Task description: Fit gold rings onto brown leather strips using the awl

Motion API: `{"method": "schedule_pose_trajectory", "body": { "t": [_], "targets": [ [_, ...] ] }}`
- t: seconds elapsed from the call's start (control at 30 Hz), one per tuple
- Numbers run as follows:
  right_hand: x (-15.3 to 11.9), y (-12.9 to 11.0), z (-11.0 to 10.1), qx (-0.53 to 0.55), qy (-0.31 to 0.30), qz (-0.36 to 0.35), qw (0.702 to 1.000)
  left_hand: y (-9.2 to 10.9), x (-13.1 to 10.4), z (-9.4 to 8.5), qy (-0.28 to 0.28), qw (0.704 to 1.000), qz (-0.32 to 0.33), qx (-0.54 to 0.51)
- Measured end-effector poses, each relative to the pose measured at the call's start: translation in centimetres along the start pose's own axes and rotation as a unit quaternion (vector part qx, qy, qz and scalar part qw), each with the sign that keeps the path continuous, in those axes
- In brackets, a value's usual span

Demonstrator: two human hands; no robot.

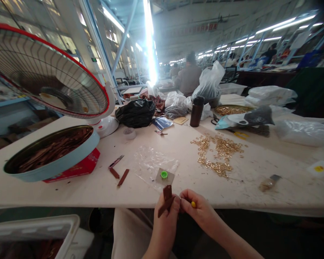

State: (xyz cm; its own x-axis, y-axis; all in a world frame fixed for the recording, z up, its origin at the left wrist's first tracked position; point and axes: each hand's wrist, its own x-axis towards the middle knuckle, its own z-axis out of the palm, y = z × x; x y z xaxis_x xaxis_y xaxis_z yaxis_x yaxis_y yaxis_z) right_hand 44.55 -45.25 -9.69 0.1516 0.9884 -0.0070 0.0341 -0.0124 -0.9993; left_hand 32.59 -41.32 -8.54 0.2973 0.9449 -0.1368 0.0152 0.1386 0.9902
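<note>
At the table's front edge, my left hand point(167, 216) is closed on brown leather strips point(167, 193), one upright and one slanting across it. Close beside it on the right, my right hand point(196, 205) pinches a tool with a yellow handle point(193, 204); its tip is hidden between the fingers. Just beyond the hands, a bright green cap point(164, 175) sits on a grey square pad point(169, 180). Two more brown strips point(123, 177) lie to the left near small thread snips point(116, 162). Many gold metal rings point(224, 149) are spread at the right.
A round tin of brown strips point(54, 165) rests on a red box point(89, 163) below a fan point(51, 75). Further back are a black bag point(136, 113), a dark bottle point(197, 112) and plastic bags point(209, 81). A small brush point(269, 182) lies right. People sit in the background.
</note>
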Motion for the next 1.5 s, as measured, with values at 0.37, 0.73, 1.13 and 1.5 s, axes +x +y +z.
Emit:
{"method": "schedule_pose_trajectory", "body": {
  "t": [0.37,0.73,1.13,1.5],
  "targets": [
    [0.0,-0.5,0.7,-0.028,-0.012,-0.006,1.0,-0.4,0.6,-0.9,0.014,0.996,-0.079,-0.049],
    [-0.4,-1.2,0.9,-0.055,0.003,-0.02,0.998,0.5,-0.3,-0.7,0.033,0.997,0.054,0.034],
    [-1.4,-1.5,-1.3,-0.238,-0.03,-0.195,0.951,1.6,-0.1,-1.3,-0.063,0.986,-0.123,-0.09],
    [-0.8,-1.5,-1.8,-0.259,-0.073,-0.273,0.924,1.5,-0.7,-1.2,-0.109,0.979,-0.148,-0.082]
  ]
}}
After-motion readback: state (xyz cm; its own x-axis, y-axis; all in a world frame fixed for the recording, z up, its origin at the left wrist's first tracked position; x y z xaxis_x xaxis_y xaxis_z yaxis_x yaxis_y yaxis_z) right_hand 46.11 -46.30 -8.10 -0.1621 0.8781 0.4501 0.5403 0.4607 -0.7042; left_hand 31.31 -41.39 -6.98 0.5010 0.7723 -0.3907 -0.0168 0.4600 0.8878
